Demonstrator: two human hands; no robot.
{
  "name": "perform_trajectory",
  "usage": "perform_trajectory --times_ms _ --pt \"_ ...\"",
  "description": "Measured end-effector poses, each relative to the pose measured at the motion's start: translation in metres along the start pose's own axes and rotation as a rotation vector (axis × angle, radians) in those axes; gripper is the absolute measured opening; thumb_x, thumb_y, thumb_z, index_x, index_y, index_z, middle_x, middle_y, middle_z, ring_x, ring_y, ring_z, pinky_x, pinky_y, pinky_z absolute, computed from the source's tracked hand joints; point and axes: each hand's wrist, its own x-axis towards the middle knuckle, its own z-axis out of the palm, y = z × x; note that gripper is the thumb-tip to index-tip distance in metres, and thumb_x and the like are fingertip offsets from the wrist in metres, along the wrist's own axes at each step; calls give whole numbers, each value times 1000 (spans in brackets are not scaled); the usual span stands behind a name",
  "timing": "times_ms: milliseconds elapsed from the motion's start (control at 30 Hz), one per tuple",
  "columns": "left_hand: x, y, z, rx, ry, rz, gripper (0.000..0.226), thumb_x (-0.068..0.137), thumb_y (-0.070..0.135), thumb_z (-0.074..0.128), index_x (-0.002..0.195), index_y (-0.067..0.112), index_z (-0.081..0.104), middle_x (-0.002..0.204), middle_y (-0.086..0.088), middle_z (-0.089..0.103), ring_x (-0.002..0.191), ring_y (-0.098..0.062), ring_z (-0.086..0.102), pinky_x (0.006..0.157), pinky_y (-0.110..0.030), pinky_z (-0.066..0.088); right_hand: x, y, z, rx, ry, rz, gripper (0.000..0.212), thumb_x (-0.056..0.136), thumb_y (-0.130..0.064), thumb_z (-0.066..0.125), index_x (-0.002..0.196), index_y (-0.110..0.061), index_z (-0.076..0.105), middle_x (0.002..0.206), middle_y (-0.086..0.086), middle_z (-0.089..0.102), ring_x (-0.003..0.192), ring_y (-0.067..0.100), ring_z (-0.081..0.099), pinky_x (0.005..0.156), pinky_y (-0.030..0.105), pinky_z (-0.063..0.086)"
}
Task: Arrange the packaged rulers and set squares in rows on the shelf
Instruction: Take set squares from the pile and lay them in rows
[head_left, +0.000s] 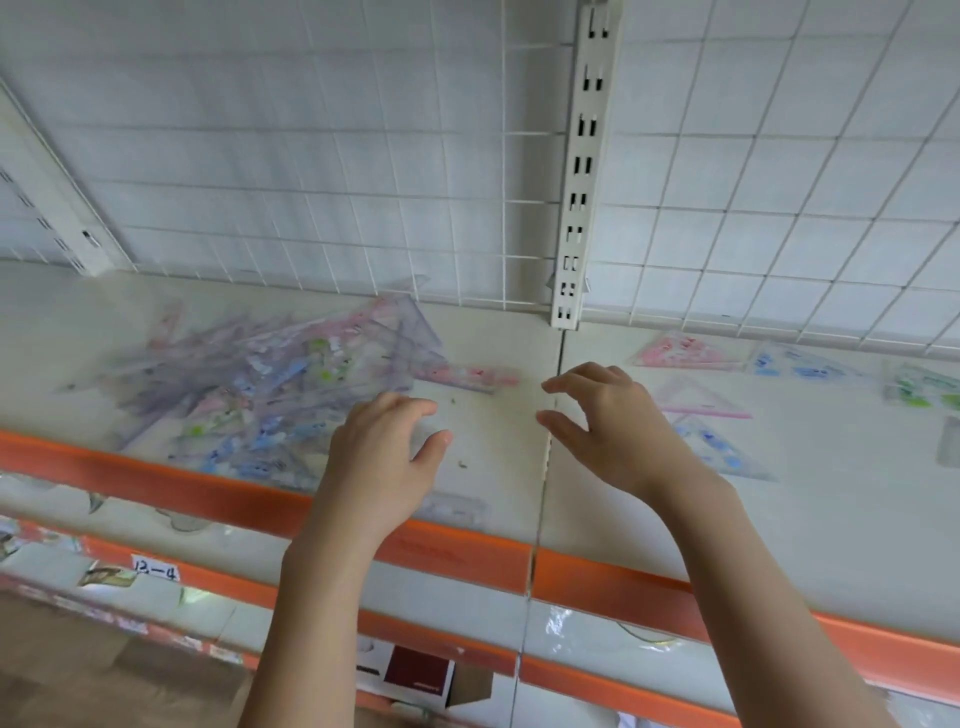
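A loose pile of clear-packaged rulers and set squares (280, 389) with pink, blue and green print lies on the left part of the white shelf (498, 467). My left hand (387, 457) hovers at the pile's right edge, fingers curled and apart, holding nothing. A clear ruler pack (452, 512) lies just under its wrist near the shelf front. My right hand (608, 426) is open above the seam between two shelf boards. To its right, set squares lie in rows: a pink one (680, 353), a blue one (800, 364), a green one (924, 389), and two more (722, 441) close to my right hand.
A white wire grid panel (363, 182) and a slotted upright post (584, 171) back the shelf. An orange price strip (467, 556) runs along the front edge. A lower shelf with a "13-4" label (156, 569) and a dark red box (418, 670) sits below.
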Motion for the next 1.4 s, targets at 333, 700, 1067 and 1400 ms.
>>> perform_trajectory --times_ms 333,700,1067,1400 --pt "75 -59 -21 201 -87 114 33 94 25 50 125 16 56 127 -6 54 119 -27 48 95 -39 41 35 -39 34 -55 -33 63 40 93 -38 51 130 -22 53 125 -1 54 115 22 47 97 33 38" --pt "173 -67 -20 486 -457 235 51 86 3 44 133 23 44 142 -2 41 126 -24 41 100 -33 32 32 -34 34 -44 3 163 38 93 -38 52 128 -23 55 125 -4 55 109 19 48 93 30 39" --pt "179 -76 -18 458 -508 355 48 82 14 55 128 23 45 97 6 45 105 -18 46 91 -34 31 88 -51 24 -44 -37 67 39 93 -39 52 128 -20 55 123 -1 56 118 20 48 100 34 39" --pt "180 -91 -15 492 -418 435 33 86 23 55 118 20 60 127 2 49 119 -18 44 94 -35 30 111 -50 31 -58 -72 60 37 93 -38 52 126 -21 56 125 -1 55 104 20 55 95 34 42"
